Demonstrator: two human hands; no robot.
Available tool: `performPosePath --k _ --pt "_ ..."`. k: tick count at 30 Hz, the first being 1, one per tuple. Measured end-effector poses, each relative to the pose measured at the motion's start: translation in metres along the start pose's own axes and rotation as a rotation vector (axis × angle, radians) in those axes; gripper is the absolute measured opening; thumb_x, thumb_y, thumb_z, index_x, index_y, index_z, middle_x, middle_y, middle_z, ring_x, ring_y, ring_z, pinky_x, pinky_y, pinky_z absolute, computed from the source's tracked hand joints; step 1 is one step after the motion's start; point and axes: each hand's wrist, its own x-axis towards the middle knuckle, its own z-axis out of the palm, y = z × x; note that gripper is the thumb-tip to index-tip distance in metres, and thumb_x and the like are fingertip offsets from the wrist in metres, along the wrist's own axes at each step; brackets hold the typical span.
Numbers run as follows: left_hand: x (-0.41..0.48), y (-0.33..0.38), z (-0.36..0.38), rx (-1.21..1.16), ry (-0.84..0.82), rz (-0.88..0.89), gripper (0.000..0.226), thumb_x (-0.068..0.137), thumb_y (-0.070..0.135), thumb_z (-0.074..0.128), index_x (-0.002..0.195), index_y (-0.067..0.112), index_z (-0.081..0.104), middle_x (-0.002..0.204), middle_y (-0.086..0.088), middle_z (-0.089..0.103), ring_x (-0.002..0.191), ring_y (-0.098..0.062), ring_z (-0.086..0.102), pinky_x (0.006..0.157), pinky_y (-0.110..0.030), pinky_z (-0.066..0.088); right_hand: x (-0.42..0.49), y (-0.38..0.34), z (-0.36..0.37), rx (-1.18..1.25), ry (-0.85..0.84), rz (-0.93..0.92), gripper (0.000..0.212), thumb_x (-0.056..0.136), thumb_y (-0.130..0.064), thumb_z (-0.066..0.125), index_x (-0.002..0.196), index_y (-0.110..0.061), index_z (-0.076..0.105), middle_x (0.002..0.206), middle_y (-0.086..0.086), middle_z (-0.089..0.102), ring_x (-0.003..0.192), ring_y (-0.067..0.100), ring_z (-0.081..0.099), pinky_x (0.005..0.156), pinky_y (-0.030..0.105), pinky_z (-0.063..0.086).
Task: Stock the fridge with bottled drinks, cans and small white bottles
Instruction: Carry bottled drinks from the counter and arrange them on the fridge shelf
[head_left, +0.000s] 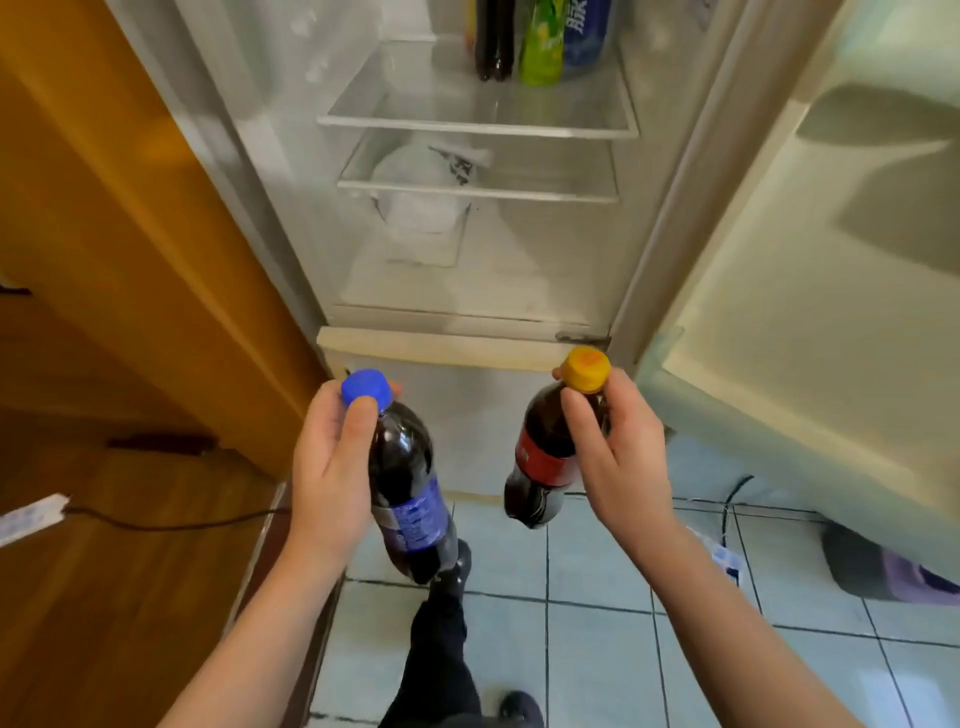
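Blue-capped bottle (408, 486), yellow-capped bottle (540, 460) (both held), open fridge (545, 254)

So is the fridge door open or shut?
Open. The fridge door is swung out to the right, and the glass shelves inside are showing.

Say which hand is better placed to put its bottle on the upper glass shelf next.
Left, probably. The left hand grips the blue-capped bottle below the bare left part of the upper glass shelf; the right hand, with the yellow-capped bottle, is below the standing bottles.
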Motion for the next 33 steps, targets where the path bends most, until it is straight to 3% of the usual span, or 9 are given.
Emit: performPosePath --k 3,7,11,15,18,21,27,30,33 --pt "0.054 -0.005 0.012 -0.04 -0.075 0.042 0.037 0.086 0.042 0.043 0.098 0.012 0.061 0.094 0.012 0.069 0.091 -0.002 0.062 0.08 -0.012 0.045 0.044 0.003 0.01 -0.009 0.038 -0.011 0.024 0.087 -0.045 0.043 0.093 -0.027 0.057 0.089 -0.007 0.063 0.087 0.009 0.059 0.076 0.026 0.047" --pt "0.134 0.003 0.031 -0.119 -0.174 0.051 0.035 0.085 0.044 0.045 0.097 0.015 0.061 0.093 0.011 0.069 0.09 -0.006 0.063 0.081 -0.015 0.047 0.112 -0.006 0.026 0.058 0.123 0.0 0.025 0.087 -0.043 0.042 0.092 -0.025 0.059 0.088 -0.004 0.063 0.086 0.011 0.058 0.076 0.019 0.045" --pt "0.212 0.019 0.047 -0.158 -0.222 0.113 0.038 0.084 0.045 0.044 0.097 0.013 0.06 0.093 0.01 0.069 0.091 -0.01 0.062 0.085 -0.022 0.047 0.177 -0.02 0.039 0.031 0.178 -0.086 0.029 0.089 -0.04 0.043 0.093 -0.016 0.06 0.088 0.003 0.062 0.086 0.018 0.058 0.076 0.028 0.045" --pt "0.28 0.039 0.067 -0.194 -0.279 0.209 0.038 0.083 0.037 0.046 0.094 0.003 0.061 0.087 0.013 0.07 0.08 0.0 0.061 0.074 -0.01 0.046 0.236 -0.039 0.047 0.096 0.299 -0.162 0.026 0.089 -0.037 0.044 0.095 -0.017 0.059 0.089 0.004 0.061 0.085 0.021 0.058 0.079 0.038 0.047" --pt "0.321 0.05 0.085 -0.268 -0.303 0.22 0.029 0.086 0.023 0.047 0.096 -0.001 0.06 0.086 0.011 0.071 0.079 0.002 0.063 0.07 -0.008 0.046 0.278 -0.057 0.05 0.093 0.365 -0.241 0.023 0.09 -0.036 0.044 0.093 -0.018 0.058 0.086 0.001 0.061 0.083 0.017 0.056 0.077 0.03 0.046" --pt "0.349 0.062 0.103 -0.344 -0.288 0.265 0.029 0.086 0.032 0.049 0.094 0.007 0.062 0.086 0.008 0.072 0.08 -0.002 0.064 0.072 -0.012 0.047 0.315 -0.073 0.047 0.066 0.398 -0.323 0.019 0.09 -0.034 0.044 0.092 -0.02 0.057 0.084 -0.003 0.059 0.08 0.012 0.055 0.075 0.02 0.042" --pt "0.398 0.093 0.127 -0.39 -0.23 0.313 0.035 0.08 0.047 0.049 0.087 0.015 0.063 0.081 0.006 0.071 0.072 -0.007 0.063 0.069 -0.018 0.048 0.374 -0.099 0.036 0.117 0.428 -0.451 0.014 0.091 -0.032 0.047 0.087 -0.021 0.055 0.076 -0.003 0.055 0.074 0.014 0.052 0.069 0.026 0.042" --pt "0.417 0.107 0.134 -0.331 -0.195 0.345 0.035 0.078 0.051 0.05 0.087 0.021 0.064 0.084 0.006 0.072 0.076 -0.009 0.065 0.074 -0.024 0.049 0.397 -0.105 0.034 0.144 0.456 -0.496 0.015 0.091 -0.03 0.049 0.084 -0.019 0.055 0.074 -0.01 0.053 0.071 0.005 0.049 0.068 0.022 0.04" --pt "0.434 0.115 0.145 -0.316 -0.191 0.381 0.03 0.08 0.05 0.051 0.084 0.024 0.065 0.086 0.005 0.072 0.082 -0.013 0.065 0.083 -0.037 0.049 0.417 -0.105 0.036 0.111 0.488 -0.529 0.011 0.091 -0.031 0.049 0.08 -0.029 0.051 0.07 -0.014 0.049 0.068 0.001 0.045 0.065 0.019 0.038"
